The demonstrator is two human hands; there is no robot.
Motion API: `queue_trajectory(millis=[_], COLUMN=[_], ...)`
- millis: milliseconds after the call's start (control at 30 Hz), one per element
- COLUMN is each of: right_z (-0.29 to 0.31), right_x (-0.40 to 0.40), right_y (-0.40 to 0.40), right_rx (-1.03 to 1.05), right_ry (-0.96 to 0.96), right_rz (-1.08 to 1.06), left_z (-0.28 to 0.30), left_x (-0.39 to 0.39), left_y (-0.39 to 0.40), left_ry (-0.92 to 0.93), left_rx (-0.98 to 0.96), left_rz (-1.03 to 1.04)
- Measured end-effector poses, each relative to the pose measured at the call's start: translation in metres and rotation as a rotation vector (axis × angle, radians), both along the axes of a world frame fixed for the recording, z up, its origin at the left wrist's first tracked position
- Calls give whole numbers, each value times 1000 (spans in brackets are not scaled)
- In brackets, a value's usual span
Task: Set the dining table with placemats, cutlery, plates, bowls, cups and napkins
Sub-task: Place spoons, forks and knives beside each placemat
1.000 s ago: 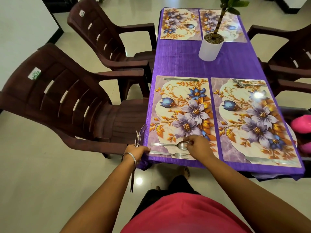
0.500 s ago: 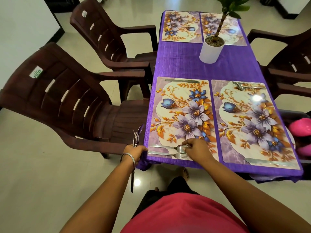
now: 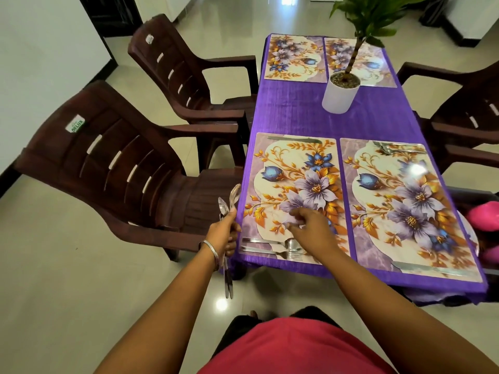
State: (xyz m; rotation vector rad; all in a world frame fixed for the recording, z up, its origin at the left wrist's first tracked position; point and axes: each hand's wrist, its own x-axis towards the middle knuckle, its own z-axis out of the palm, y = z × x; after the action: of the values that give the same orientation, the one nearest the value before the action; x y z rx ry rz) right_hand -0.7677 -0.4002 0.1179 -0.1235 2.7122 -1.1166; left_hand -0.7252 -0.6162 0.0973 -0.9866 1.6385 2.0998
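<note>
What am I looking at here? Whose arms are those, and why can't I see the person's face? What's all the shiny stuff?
The camera sits on a person's head and looks down, so you see their two arms but not their face. There is only this one view. They are setting a table covered in a purple cloth. Four flowery placemats lie on it, and a plant in a white pot stands in the middle. The shiny stuff is cutlery. The left hand grips a bunch of spoons, held off the table's edge. On the nearest placemat lie a spoon, a fork and a knife. The right hand hovers above that placemat, holding nothing. Brown chairs stand around.
</note>
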Motion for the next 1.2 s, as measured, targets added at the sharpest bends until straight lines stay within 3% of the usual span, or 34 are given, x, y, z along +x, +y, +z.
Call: queue_trajectory(millis=[233,400,533,667,867,1200], right_z=[36,76,96,95,112,119], right_x=[-13,-28,-32,-25,19,93], right_y=[-30,-58,-94,-158,-331,-635], right_rx=[-279,-535,-620,-556,-478,-587], right_ry=[-40,-163,-201,-148,-53,-228], right_rz=[92,184,291,428,597,844], left_z=[38,56,70,87,109,124], left_x=[2,16,24,38,83,174], left_y=[5,0,-19,-66,-224,-507], left_ry=[92,126,160,204,198,165], left_rx=[189,260,239,256,214,89], left_rz=[-101,-65,-140,-132,-37,146])
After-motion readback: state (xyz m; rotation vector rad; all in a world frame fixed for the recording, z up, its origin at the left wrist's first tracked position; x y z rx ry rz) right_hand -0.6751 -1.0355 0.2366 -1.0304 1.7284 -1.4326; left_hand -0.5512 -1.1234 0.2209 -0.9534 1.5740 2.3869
